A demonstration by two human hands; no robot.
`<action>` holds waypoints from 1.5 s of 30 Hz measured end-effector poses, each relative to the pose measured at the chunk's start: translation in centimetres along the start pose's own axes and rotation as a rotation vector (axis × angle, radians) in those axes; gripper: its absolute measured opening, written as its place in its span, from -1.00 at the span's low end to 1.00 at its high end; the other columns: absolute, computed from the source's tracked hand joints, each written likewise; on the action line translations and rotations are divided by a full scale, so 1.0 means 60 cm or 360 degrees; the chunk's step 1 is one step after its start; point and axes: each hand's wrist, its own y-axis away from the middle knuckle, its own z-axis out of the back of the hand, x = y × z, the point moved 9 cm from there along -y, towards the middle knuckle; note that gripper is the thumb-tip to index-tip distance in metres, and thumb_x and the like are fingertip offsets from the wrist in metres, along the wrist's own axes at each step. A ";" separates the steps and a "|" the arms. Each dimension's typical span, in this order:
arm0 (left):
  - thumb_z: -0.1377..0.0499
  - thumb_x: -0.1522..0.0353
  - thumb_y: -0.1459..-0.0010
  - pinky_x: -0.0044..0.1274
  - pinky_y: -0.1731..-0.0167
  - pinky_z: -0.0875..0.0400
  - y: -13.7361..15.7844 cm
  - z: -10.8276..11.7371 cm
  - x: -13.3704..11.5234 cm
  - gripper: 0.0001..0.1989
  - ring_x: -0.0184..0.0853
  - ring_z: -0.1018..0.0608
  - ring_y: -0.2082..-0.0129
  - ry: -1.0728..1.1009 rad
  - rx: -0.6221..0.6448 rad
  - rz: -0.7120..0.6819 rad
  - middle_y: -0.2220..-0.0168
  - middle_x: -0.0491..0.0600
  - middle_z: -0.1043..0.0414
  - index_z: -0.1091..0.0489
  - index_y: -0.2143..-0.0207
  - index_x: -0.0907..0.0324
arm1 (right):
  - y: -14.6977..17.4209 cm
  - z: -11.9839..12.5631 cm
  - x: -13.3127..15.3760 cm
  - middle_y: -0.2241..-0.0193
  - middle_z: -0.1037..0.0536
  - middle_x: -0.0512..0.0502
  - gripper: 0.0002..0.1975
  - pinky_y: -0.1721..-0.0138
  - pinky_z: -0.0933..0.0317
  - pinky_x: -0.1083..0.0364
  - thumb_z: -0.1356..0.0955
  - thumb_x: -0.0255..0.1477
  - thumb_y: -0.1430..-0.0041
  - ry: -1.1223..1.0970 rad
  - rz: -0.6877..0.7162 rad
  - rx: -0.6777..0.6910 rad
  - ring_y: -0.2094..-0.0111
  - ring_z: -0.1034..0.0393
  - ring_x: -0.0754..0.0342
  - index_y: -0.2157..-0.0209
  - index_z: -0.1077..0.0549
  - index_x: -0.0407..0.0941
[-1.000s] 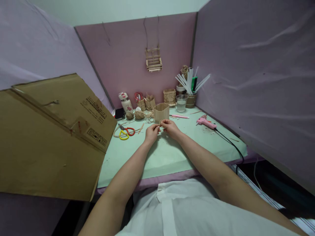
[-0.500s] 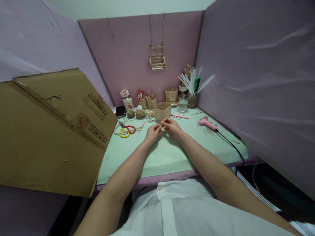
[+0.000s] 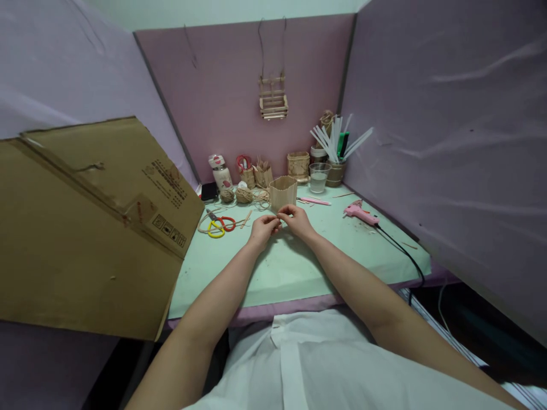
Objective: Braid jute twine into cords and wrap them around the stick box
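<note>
My left hand (image 3: 264, 230) and my right hand (image 3: 297, 221) meet over the middle of the table, fingertips pinched close together. Whatever lies between the fingers is too small to make out. Just behind them stands an open-topped holder made of wooden sticks (image 3: 282, 192). To the left of my left hand lie scissors (image 3: 221, 225) with one red and one yellow handle, beside a loop of twine and a short stick (image 3: 247, 219). A pink glue gun (image 3: 361, 213) rests on the table to the right of my right hand.
Along the back stand a bottle (image 3: 220, 172), twine balls (image 3: 244, 196), stick-filled cups (image 3: 262, 173), a clear cup of liquid (image 3: 318, 179) and a pot of white glue sticks (image 3: 335, 171). A large cardboard box (image 3: 94, 239) leans in at left. The glue gun's cord (image 3: 404, 250) crosses the right edge.
The fingers of both hands have shifted slightly against each other, and the small tan bit seen between them earlier is less visible. Other things on the table stay in place.
</note>
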 end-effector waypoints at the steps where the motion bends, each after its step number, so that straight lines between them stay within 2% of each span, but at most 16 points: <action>1: -0.29 0.34 0.18 -0.64 0.58 -0.26 -0.001 0.002 0.001 -0.78 -0.47 -0.43 0.55 0.0004 -0.0017 0.0010 0.53 -0.06 -0.42 -0.40 0.43 0.26 | 0.000 -0.001 -0.002 0.52 -0.46 0.01 -0.86 0.31 -0.18 0.12 -0.33 -0.34 0.09 -0.0017 -0.0016 0.0012 0.43 -0.30 0.13 0.49 -0.43 -0.13; 6: -0.29 0.32 0.19 -0.64 0.58 -0.22 -0.001 0.003 0.001 -0.75 -0.49 -0.40 0.55 0.0000 -0.0008 0.0007 0.51 -0.07 -0.40 -0.42 0.40 0.24 | -0.004 -0.001 -0.016 0.50 -0.46 -0.01 -0.84 0.32 -0.17 0.12 -0.32 -0.32 0.08 -0.0083 -0.0092 0.0016 0.41 -0.30 0.10 0.49 -0.43 -0.12; 13: -0.30 0.25 0.19 -0.63 0.57 -0.16 -0.005 0.003 -0.006 -0.72 -0.51 -0.33 0.57 -0.0025 0.0004 -0.0096 0.55 -0.10 -0.36 -0.43 0.44 0.26 | -0.003 -0.002 -0.011 0.52 -0.45 -0.01 -0.83 0.34 -0.16 0.12 -0.33 -0.30 0.08 -0.0043 -0.0070 0.0020 0.44 -0.27 0.11 0.49 -0.43 -0.12; 18: -0.28 0.23 0.18 -0.63 0.59 -0.10 -0.003 0.013 -0.013 -0.73 -0.51 -0.31 0.58 -0.0137 -0.0108 -0.0107 0.56 -0.12 -0.34 -0.42 0.47 0.25 | -0.002 -0.013 -0.016 0.53 -0.45 0.00 -0.83 0.33 -0.17 0.11 -0.32 -0.31 0.07 -0.0078 -0.0065 0.0072 0.45 -0.29 0.12 0.48 -0.45 -0.13; 22: -0.26 0.25 0.19 -0.64 0.60 -0.09 -0.003 0.018 -0.014 -0.76 -0.50 -0.31 0.57 -0.0133 -0.0160 -0.0118 0.56 -0.12 -0.34 -0.41 0.47 0.24 | -0.003 -0.013 -0.025 0.51 -0.46 0.00 -0.80 0.33 -0.18 0.11 -0.33 -0.33 0.09 -0.0093 -0.0102 0.0023 0.43 -0.30 0.11 0.40 -0.46 -0.12; 29: -0.27 0.30 0.22 -0.65 0.58 -0.13 -0.007 0.020 -0.008 -0.77 -0.49 -0.32 0.53 -0.0030 -0.0201 -0.0081 0.56 -0.12 -0.32 -0.39 0.46 0.22 | -0.002 -0.008 -0.027 0.50 -0.43 0.03 -0.73 0.41 -0.17 0.14 -0.35 -0.32 0.12 -0.0183 -0.0151 -0.0051 0.46 -0.30 0.14 0.32 -0.35 -0.11; 32: -0.30 0.28 0.25 -0.66 0.58 -0.14 -0.007 0.013 -0.009 -0.73 -0.49 -0.32 0.51 0.0067 -0.0135 -0.0047 0.53 -0.11 -0.32 -0.38 0.47 0.22 | -0.001 -0.009 -0.033 0.54 -0.40 0.07 -0.74 0.47 -0.14 0.16 -0.35 -0.33 0.14 -0.0256 -0.0223 -0.0078 0.52 -0.25 0.17 0.35 -0.30 -0.09; 38: -0.36 0.23 0.27 -0.66 0.57 -0.16 -0.002 -0.008 -0.007 -0.64 -0.49 -0.34 0.49 0.0275 0.0142 0.0076 0.51 -0.10 -0.32 -0.40 0.41 0.21 | 0.003 -0.017 -0.047 0.65 -0.30 0.14 -0.77 0.57 -0.08 0.18 -0.36 -0.32 0.16 -0.0442 -0.0402 -0.0058 0.65 -0.15 0.21 0.45 -0.26 -0.08; 41: -0.37 0.24 0.28 -0.67 0.60 -0.13 -0.005 0.000 -0.005 -0.65 -0.49 -0.33 0.50 0.0257 0.0078 0.0036 0.50 -0.09 -0.34 -0.42 0.41 0.22 | 0.002 -0.016 -0.039 0.63 -0.35 0.09 -0.86 0.54 -0.12 0.17 -0.33 -0.35 0.13 -0.0333 -0.0337 -0.0015 0.59 -0.21 0.18 0.47 -0.33 -0.10; 45: -0.36 0.24 0.29 -0.66 0.59 -0.13 -0.012 0.017 -0.002 -0.65 -0.48 -0.34 0.48 0.0140 -0.0107 -0.0028 0.48 -0.06 -0.37 -0.44 0.41 0.22 | 0.002 -0.007 -0.015 0.52 -0.47 0.01 -0.88 0.38 -0.21 0.13 -0.30 -0.38 0.08 -0.0048 -0.0137 -0.0049 0.46 -0.31 0.13 0.47 -0.44 -0.11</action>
